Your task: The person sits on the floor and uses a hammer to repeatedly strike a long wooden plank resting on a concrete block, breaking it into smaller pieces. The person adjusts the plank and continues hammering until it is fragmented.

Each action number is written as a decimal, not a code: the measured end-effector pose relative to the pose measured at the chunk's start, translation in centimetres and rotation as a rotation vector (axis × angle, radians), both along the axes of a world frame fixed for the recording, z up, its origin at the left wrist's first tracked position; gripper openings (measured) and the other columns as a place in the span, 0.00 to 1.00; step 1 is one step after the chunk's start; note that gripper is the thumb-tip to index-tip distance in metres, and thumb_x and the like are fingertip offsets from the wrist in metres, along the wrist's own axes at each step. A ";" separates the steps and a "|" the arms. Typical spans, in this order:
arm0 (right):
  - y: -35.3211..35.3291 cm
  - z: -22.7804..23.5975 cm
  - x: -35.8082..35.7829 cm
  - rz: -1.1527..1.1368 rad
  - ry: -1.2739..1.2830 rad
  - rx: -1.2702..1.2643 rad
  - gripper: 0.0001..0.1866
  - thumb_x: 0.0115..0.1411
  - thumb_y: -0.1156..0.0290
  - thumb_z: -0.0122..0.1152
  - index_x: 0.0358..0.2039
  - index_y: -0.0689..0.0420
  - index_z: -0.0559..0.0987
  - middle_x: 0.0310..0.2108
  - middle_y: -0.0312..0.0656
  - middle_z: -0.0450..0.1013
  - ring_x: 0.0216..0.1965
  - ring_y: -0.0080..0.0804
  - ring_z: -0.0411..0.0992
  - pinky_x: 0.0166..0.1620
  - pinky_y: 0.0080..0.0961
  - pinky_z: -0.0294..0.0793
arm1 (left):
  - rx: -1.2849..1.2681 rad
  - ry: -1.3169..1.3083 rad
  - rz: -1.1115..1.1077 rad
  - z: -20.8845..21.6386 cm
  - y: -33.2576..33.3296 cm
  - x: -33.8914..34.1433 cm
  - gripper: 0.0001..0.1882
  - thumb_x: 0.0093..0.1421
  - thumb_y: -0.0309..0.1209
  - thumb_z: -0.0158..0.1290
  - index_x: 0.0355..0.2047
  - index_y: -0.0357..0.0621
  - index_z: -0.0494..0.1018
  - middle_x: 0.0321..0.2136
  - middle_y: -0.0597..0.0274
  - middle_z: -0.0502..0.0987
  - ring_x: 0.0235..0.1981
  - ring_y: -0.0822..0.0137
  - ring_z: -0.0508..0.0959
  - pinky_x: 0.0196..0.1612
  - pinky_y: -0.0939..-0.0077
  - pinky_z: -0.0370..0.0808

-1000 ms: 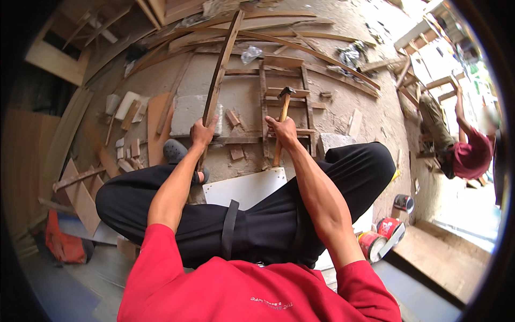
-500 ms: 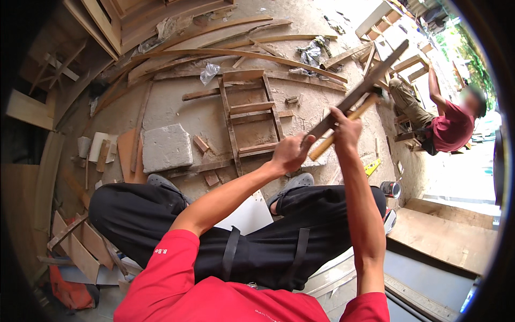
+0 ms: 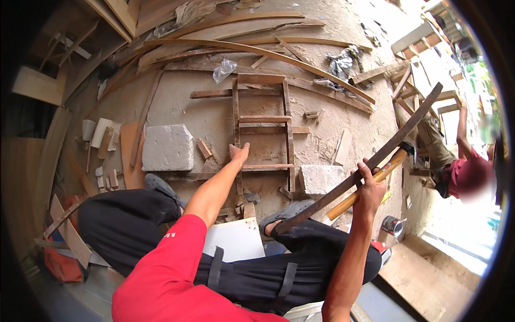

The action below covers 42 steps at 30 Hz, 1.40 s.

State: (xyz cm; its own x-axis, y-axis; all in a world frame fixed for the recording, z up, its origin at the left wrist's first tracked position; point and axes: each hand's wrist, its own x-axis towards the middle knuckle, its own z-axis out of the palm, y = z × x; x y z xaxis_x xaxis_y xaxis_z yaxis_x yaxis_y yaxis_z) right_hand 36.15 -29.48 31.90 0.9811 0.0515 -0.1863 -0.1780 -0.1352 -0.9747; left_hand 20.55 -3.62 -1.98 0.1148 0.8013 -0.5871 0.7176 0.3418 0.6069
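In my right hand [image 3: 370, 194], a hammer [image 3: 382, 173] with a wooden handle and a long dark wooden strip [image 3: 397, 140] are gripped together. The strip slants from above my right shoe up toward the upper right; the hammer's dark head points the same way. My left hand [image 3: 239, 153] reaches forward to a ladder-like wooden frame [image 3: 263, 119] lying on the ground. Its fingers close about the frame's left rail, with the thumb to the right side; part of the grip is hidden.
Pale blocks [image 3: 167, 147] lie left and right of the frame. Long wooden strips [image 3: 257, 49] and a plastic bag [image 3: 223, 70] lie beyond it. A white board [image 3: 234, 240] rests between my legs. A can [image 3: 392, 225] stands by my right knee. Another person [image 3: 468, 170] sits at the right.
My left hand has let go of the dark strip and moved left to the frame's rail. My right hand has moved right and lower, still holding the strip and hammer.
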 end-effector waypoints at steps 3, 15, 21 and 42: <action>1.8 0.2 0.0 0.035 0.066 0.042 0.17 0.54 0.77 0.65 0.41 0.63 0.69 0.42 0.47 0.74 0.36 0.30 0.75 0.36 0.25 0.78 | -0.179 -0.054 -0.083 0.3 1.4 -1.0 0.38 0.56 0.47 0.58 0.52 0.21 0.62 0.47 0.35 0.72 0.49 0.48 0.74 0.52 0.59 0.71; 3.5 1.8 0.5 0.134 0.087 0.054 0.15 0.56 0.76 0.64 0.38 0.61 0.67 0.46 0.52 0.73 0.40 0.33 0.76 0.40 0.30 0.81 | 0.178 -0.169 -0.107 8.7 1.4 2.2 0.20 0.51 0.36 0.55 0.39 0.31 0.73 0.34 0.41 0.79 0.38 0.46 0.80 0.44 0.57 0.74; 2.7 1.7 0.3 0.088 0.102 0.033 0.14 0.56 0.76 0.64 0.38 0.62 0.67 0.45 0.51 0.74 0.37 0.32 0.76 0.39 0.28 0.81 | 0.052 -0.273 -0.176 12.2 10.0 11.8 0.21 0.49 0.34 0.52 0.39 0.30 0.73 0.34 0.43 0.79 0.38 0.51 0.79 0.43 0.62 0.73; 6.9 -0.3 0.3 0.008 0.461 0.217 0.24 0.59 0.71 0.62 0.52 0.70 0.68 0.47 0.50 0.71 0.43 0.36 0.75 0.44 0.31 0.81 | 0.585 -0.217 -0.561 4.5 26.6 11.7 0.33 0.59 0.57 0.52 0.49 0.38 0.74 0.44 0.47 0.79 0.47 0.53 0.78 0.50 0.65 0.72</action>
